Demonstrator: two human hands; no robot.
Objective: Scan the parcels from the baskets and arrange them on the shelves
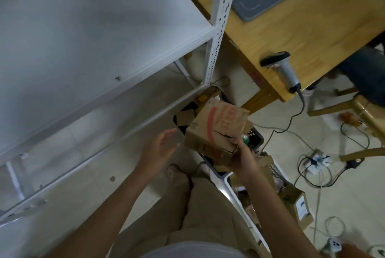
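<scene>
"Two quick checks, please: what is gripping what?"

"On my feed the right hand (243,159) has its fingers clamped on a cardboard parcel (216,132) with red print. It holds the near right corner, thumb on the upper face. The left hand (160,149) is just left of the parcel and not touching it. Its fingers are straight and apart, with the palm turned toward the box."

"Where is the parcel itself?"

"I see it held in the air, tilted, above the black basket (258,134) on the floor. More brown boxes lie in that basket. A white basket (229,191) is nearer me and slightly right, also with parcels in it."

"And the scanner?"

"I can see the scanner (285,70) lying on the wooden bench (302,28), far right, close to the bench's near corner. Its cable hangs down to the floor. The white shelves (83,28) fill the left side, and their corner post stands just beyond the black basket."
</scene>
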